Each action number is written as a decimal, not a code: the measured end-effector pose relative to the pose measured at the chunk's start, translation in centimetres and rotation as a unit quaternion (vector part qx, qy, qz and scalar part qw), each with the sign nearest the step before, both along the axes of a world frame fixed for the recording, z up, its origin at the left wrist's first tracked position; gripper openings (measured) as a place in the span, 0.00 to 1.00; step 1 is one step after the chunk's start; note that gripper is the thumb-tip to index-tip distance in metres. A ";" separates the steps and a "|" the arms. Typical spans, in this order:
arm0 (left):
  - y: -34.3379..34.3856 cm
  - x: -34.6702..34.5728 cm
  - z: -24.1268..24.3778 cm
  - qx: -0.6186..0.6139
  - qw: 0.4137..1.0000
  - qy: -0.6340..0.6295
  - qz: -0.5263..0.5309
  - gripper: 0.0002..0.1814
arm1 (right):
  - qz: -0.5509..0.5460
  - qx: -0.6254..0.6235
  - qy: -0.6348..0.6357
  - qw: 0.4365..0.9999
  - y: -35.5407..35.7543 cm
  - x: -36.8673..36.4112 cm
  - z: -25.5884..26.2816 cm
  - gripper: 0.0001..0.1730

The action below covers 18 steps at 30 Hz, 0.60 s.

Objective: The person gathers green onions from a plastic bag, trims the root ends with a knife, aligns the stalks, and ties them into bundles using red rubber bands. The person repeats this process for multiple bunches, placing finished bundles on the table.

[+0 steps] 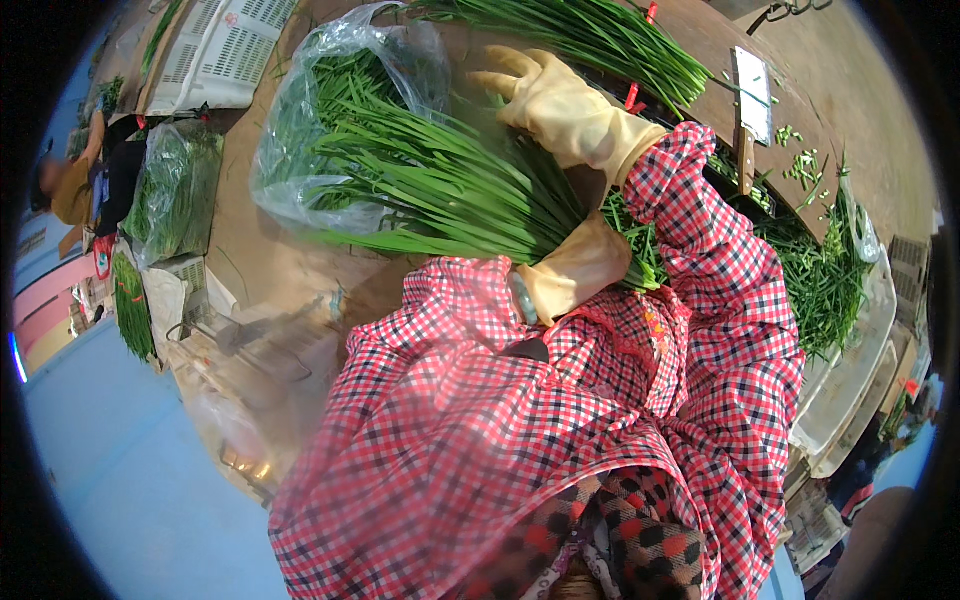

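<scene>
A bunch of garlic chives (457, 187) lies across my front, its long flat leaves fanned out to the left. My left hand (581, 262), in a cream rubber glove, is closed around the bunch near its stem end. My right hand (559, 105), gloved alike, is raised just beyond the leaves with its fingers apart and nothing in them. Under the leaf tips sits a clear plastic bag (289, 142) with more green leaves inside. Part of the stem end is covered by my left glove.
A tied chive bundle (592, 45) lies at the far edge. On the board at right is a cleaver (753, 97) among cut stem pieces (806, 169). Loose greens (817, 292) heap over a white crate (862, 360). Another filled bag (176, 187) and a person (82, 180) are at left.
</scene>
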<state>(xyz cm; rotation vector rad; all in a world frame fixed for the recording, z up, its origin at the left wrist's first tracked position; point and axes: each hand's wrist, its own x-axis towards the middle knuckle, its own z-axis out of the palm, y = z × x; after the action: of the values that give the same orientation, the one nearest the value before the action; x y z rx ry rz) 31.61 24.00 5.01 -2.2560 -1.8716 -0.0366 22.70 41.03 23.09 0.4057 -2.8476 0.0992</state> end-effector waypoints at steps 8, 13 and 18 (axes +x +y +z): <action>0.6 -2.5 8.7 0.006 0.993 -0.058 -0.102 0.04 | -0.172 -0.137 -0.027 0.975 -0.2 0.1 -2.4 0.14; 0.4 -2.4 11.9 -0.005 0.995 0.004 -0.095 0.04 | -0.341 -0.472 0.046 0.812 3.6 4.7 1.4 0.12; 0.3 -2.9 15.4 0.008 0.991 0.093 -0.099 0.05 | -0.359 -0.056 -0.157 0.918 5.3 8.9 0.9 0.14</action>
<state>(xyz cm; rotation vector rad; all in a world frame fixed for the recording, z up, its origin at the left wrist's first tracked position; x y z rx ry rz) 28.72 24.32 20.42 -2.3373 -1.5448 0.1236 31.60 46.30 23.95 -0.7503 -3.0716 0.1919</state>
